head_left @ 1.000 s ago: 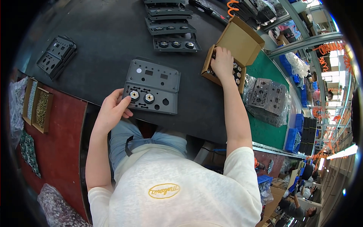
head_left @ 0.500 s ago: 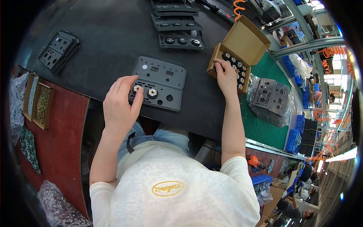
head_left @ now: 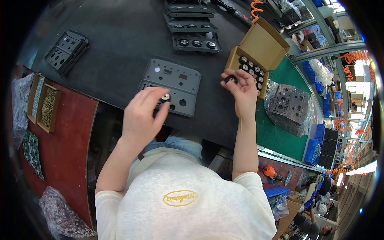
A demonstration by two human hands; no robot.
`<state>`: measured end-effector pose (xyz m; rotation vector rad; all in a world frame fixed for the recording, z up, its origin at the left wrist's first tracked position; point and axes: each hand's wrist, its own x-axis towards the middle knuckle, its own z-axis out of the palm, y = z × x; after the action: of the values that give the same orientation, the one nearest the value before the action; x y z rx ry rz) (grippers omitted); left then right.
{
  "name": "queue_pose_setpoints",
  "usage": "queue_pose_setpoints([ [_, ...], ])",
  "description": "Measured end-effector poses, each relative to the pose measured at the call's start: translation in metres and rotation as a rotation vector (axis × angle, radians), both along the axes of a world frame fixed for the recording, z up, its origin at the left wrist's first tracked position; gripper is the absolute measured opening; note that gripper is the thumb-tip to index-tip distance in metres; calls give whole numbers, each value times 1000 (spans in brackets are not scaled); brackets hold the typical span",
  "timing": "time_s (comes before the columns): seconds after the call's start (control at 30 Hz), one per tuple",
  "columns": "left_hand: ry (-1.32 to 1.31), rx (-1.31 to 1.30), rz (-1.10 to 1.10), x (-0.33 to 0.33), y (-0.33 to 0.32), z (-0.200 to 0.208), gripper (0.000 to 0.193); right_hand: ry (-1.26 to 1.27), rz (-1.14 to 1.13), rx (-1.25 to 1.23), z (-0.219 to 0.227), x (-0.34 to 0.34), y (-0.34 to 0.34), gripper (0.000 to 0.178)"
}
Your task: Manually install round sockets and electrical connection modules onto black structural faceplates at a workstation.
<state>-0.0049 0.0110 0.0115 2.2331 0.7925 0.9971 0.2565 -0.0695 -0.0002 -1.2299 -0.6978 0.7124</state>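
Observation:
A grey metal panel (head_left: 171, 77) with punched holes lies on the black table in front of me. My left hand (head_left: 141, 113) is over its near left part, fingers bent and thumb held apart, with nothing seen in it. A black round fitting with a silver hex nut (head_left: 165, 97) sits in the panel beside those fingers; the hand hides the panel's left holes. To the right, my right hand (head_left: 245, 91) pinches another black round fitting (head_left: 231, 79) in the air, by an open cardboard box (head_left: 262, 46) holding several of the same fittings.
Panels with fittings (head_left: 195, 43) stand in a row at the far side. More bare panels (head_left: 67, 52) are stacked at the left. A bagged stack of panels (head_left: 289, 104) rests on the green surface at the right. Small boxes of hardware (head_left: 49, 108) stand at the left edge.
My right hand has come out of the box with a black round fitting and moved slightly left. My left hand has shifted right across the panel, toward the nut-topped fitting.

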Motion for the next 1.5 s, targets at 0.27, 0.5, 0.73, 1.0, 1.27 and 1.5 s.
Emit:
queue_pose_setpoints([
  [0.27,-111,136,-175,21,-10,-5,28,-104,550,-49,1,-70,-6,39],
  [0.5,-101,231,-128,10,-12,-8,20,243,605,19,-11,-77,-4,36],
  [0.73,-143,269,-93,11,-12,-18,22,676,571,16,-16,-81,-8,26],
  [1.0,-186,-24,-48,14,-16,-4,19,489,405,54,-10,-105,-4,29],
  [1.27,-332,-189,-8,12,-12,-12,22,544,442,-121,-10,-107,-5,25],
  [1.5,-270,-208,-37,10,-7,-21,20,444,385,-153,-6,-107,1,21],
])
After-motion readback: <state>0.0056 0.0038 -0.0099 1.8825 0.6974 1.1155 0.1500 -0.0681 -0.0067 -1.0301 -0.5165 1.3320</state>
